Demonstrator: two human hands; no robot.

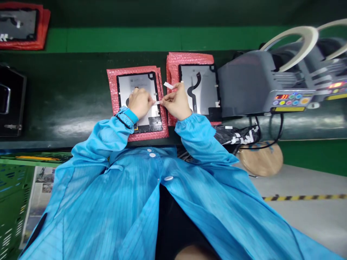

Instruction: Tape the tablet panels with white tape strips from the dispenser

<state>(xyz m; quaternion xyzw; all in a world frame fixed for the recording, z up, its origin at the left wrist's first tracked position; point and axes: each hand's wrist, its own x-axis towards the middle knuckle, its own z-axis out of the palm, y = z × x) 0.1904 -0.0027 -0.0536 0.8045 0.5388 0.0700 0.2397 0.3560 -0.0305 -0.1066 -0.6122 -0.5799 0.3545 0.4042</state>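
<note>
A short white tape strip (157, 103) is stretched between my two hands. My left hand (140, 103) pinches its left end above a tablet-like display panel (149, 85), whose grey back faces up. My right hand (177, 103) pinches the other end between thumb and finger. A second white strip (168, 85) sticks out at the upper fingers of that hand. Under the left panel lies a pink bubble-wrap sheet (148, 136). Just right of my right hand, a second panel (207, 86) with a curved black flex cable (193, 92) rests on more pink bubble wrap (189, 57).
Two grey machines (246, 83) with cream rings and lit displays stand at the right. A black plastic bag (241, 134) lies before them, above a round wooden stool (261, 159). Another panel (20, 23) sits upper left, a black case (11, 101) at left, a green crate (12, 202) below.
</note>
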